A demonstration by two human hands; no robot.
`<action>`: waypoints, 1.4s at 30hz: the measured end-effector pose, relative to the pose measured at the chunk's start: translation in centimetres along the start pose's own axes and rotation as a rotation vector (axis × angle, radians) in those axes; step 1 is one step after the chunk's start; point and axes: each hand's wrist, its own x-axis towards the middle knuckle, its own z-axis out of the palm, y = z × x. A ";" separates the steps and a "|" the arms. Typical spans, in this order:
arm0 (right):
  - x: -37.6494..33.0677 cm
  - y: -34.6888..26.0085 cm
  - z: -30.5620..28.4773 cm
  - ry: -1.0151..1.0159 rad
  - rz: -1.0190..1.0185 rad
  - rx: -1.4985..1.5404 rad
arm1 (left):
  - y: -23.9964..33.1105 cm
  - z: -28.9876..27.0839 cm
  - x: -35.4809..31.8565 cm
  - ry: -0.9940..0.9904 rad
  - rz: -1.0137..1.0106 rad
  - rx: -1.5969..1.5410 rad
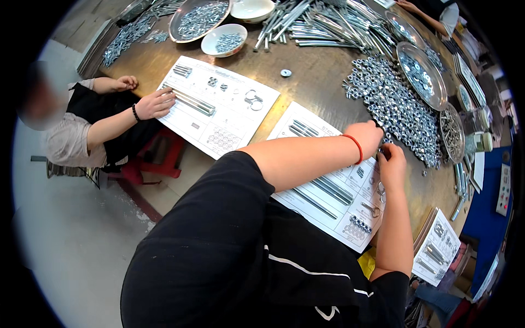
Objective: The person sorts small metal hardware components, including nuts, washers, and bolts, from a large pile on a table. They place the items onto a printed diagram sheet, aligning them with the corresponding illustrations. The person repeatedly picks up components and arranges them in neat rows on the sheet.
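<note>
Head camera, looking down: the left hand point(365, 136), with a red cord band point(354, 147) at its wrist, is bent over the near edge of a heaped pile of silvery hexagonal metal nuts point(402, 104). Its fingers are curled, their tips partly hidden, so I cannot tell whether they pinch a nut. The right hand point(392, 159) is just beside it, thumb and fingers bent in toward the nuts; whether they close on one cannot be told either.

The pile spreads beyond both hands' fingertips. Below the fingers, toward the body, a white printed sheet point(355, 203) carries shiny straight metal rods point(334, 190), a short row of nuts point(360, 223) and silvery metal rings point(381, 188). Farther beyond the fingers, an oval steel dish of flat washers point(422, 76) adjoins the pile. Well to the left of the fingers, a co-worker's hand point(155, 104) touches rods on another white printed sheet point(240, 123). Brown tabletop point(311, 90) shows between this sheet and the pile.
</note>
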 end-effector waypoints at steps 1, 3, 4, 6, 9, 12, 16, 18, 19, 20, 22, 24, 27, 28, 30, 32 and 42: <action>0.2 -0.1 0.0 -0.007 -0.003 -0.018 | -0.1 0.1 0.0 -0.011 0.017 0.013; 0.2 -0.5 -0.2 -0.007 -0.006 -0.032 | 0.0 0.1 0.3 -0.030 0.042 0.031; 0.4 -0.6 0.0 -0.007 -0.010 -0.033 | 0.1 0.1 0.4 -0.047 0.056 0.046; 0.6 -0.6 0.2 -0.005 -0.014 -0.040 | 0.2 0.1 0.5 -0.038 0.051 0.015; 0.7 -0.8 0.3 -0.004 -0.043 -0.083 | 0.2 0.4 1.1 -0.060 0.071 0.016; 0.6 -1.3 0.4 0.000 -0.041 -0.075 | -0.1 0.2 1.2 -0.041 0.078 0.031; 1.7 0.7 0.7 0.006 0.032 -0.080 | 1.0 -1.3 0.7 0.034 0.087 -0.011; 2.3 0.8 0.5 -0.039 0.090 -0.084 | 0.1 -1.5 0.3 0.046 0.105 -0.084; 1.8 -0.1 -0.5 -0.051 0.119 -0.063 | 0.5 -2.2 -0.8 0.077 0.101 -0.097; 1.4 0.7 -0.8 0.027 0.076 -0.085 | 0.6 -2.6 -1.7 0.091 0.143 -0.132; -0.6 0.4 -1.6 0.311 -0.127 0.086 | 0.4 -3.3 -4.9 0.265 0.323 -0.104; -4.1 -1.3 -4.5 0.250 -0.065 0.171 | 1.2 -3.8 -8.4 0.161 0.268 -0.131; -11.1 -1.4 -7.0 0.201 -0.048 0.174 | 3.0 -1.7 -13.1 0.045 0.369 -0.129; -13.3 -1.6 -7.4 0.153 -0.024 0.181 | 3.3 -1.1 -14.4 0.019 0.421 -0.125; -17.0 -3.0 -8.3 0.031 0.118 0.278 | 4.2 0.5 -16.6 -0.008 0.446 -0.168; -20.0 -2.2 -6.8 0.034 -0.063 0.136 | 4.5 2.7 -17.5 -0.059 0.526 -0.131; -22.3 -1.8 -5.0 -0.022 -0.195 -0.048 | 5.9 6.0 -18.1 -0.116 0.467 0.011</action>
